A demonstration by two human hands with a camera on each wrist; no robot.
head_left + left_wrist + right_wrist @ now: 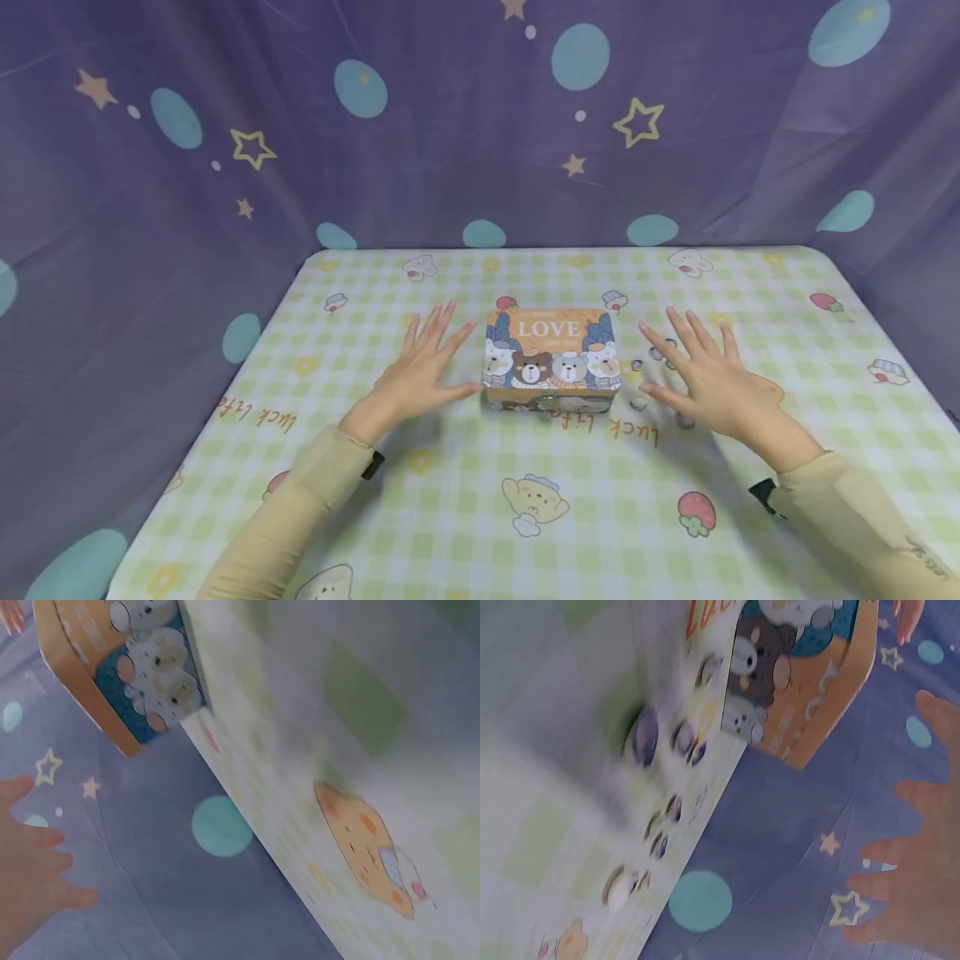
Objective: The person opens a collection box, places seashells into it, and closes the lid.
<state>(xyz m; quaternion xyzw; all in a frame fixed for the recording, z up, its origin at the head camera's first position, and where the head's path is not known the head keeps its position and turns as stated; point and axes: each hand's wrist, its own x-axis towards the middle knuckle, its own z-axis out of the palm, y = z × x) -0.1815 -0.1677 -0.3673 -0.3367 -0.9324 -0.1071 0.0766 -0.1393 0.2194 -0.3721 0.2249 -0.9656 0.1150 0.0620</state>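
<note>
A closed box (552,354) with "LOVE" and cartoon bears on its lid rests mid-table. Left of it the left hand (420,375) is spread, palm down, its thumb tip by the box's lower left corner; whether they touch I cannot tell. The right hand (716,379) is spread to the right of the box, over several small round shiny pieces (637,404), with nothing held. In the left wrist view the box (157,675) stands beyond the left hand (34,877). The right wrist view shows the pieces (643,736) lying beside the box (795,682), and the right hand (919,862) with fingers apart.
A green and white checked cloth (465,517) with printed figures covers the table. Behind and at the sides hangs a purple curtain (450,167) with stars and teal ovals. Dark bands show at both sleeve cuffs.
</note>
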